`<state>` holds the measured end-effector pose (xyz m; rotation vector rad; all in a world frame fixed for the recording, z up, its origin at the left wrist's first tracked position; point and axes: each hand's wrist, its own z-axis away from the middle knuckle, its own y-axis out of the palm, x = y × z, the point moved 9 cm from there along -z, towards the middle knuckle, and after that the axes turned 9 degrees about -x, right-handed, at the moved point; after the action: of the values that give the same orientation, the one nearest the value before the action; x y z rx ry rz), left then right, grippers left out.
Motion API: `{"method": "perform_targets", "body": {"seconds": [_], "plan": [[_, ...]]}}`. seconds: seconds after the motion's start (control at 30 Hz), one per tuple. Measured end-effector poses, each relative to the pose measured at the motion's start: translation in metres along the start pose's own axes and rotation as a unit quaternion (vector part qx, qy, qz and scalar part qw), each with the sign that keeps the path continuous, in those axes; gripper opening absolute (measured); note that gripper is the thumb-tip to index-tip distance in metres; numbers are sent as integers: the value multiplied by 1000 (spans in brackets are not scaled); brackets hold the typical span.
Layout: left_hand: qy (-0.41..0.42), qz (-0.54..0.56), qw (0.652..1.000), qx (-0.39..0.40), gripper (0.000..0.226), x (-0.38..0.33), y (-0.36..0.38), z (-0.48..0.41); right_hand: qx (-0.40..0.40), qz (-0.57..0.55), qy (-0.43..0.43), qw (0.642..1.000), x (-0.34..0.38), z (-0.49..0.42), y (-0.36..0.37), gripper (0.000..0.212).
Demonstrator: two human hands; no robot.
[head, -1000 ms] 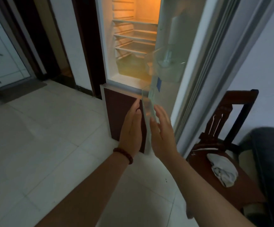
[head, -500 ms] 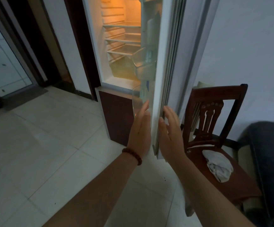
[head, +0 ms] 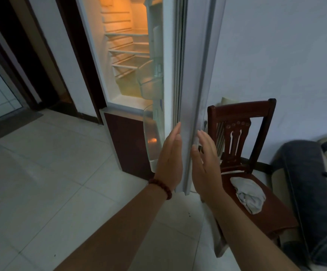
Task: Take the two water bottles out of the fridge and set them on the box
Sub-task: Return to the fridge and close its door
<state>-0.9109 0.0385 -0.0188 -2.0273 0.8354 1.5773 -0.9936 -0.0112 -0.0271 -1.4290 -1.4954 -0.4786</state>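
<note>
Where pale square tiles cover the floor (head: 47, 173) across the lower left of the frame, the room reads as dim, with a plain white wall (head: 285, 55) filling the upper right and a dark doorway (head: 22, 55) at the upper left.

Fridge (head: 119, 55): upper centre, white cabinet, interior lit amber, wire shelves bare as far as can be seen; dark red lower panel beneath.

Fridge door (head: 190, 75): centre, seen edge-on, its long axis running vertically from the top of the frame down to just above the wrists. Clear door bins (head: 151, 83) project toward the left on its inner face. A pale upright shape stands in the door at about mid-height; whether it is a water bottle cannot be told, and no box is in view.

Left hand (head: 169, 163): centre, flat and upright, fingers together and extended, palm against the inner side of the door edge; a beaded bracelet (head: 161, 185) on the wrist.

Right hand (head: 205, 165): just right of the door edge, fingers slightly apart and extended, palm facing the outer side, clamped on nothing.

Wooden chair (head: 242, 137): right of centre, dark red, near the wall, with a crumpled grey cloth (head: 248, 194) on its seat.

Dark upholstered item (head: 311, 192): far right, partly cut off.
</note>
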Motion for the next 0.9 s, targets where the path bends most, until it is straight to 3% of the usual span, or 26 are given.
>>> {"method": "perform_targets", "body": {"seconds": [0.63,0.9], "plan": [[9,-18,1000,-22,56,3,-8,-1,-18,-22,16,999,-5,-3,3,54],[9,-26,999,-40,48,12,-41,3,-4,-21,-16,1000,7,5,29,54]]}}
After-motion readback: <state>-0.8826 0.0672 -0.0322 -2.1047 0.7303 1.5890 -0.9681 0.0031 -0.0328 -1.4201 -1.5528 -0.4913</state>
